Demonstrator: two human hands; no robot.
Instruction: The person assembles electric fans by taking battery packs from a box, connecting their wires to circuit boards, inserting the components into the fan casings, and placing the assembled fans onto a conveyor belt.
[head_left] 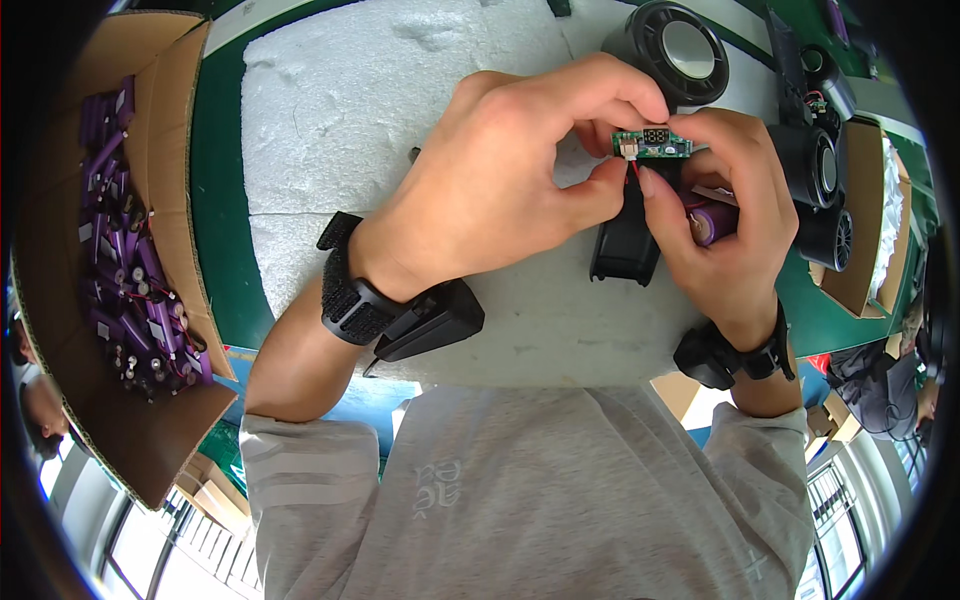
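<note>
My left hand [510, 180] pinches the left end of a small green circuit board [655, 145] with a white connector, thumb and forefinger closed on it. My right hand [730, 215] holds the board's right end with its fingertips and cradles a purple cylindrical battery [712, 222] in the palm. Red wires run from the battery up to the board. Under both hands a black plastic housing [622, 245] lies on the white foam sheet [330, 110]. Each wrist wears a black strap with a device.
An open cardboard box [160, 120] at the left holds several purple batteries with wires. Black round speakers [680, 45] lie at the top right, with more black parts in a cardboard box [860, 220] at the right. The foam sheet rests on a green table.
</note>
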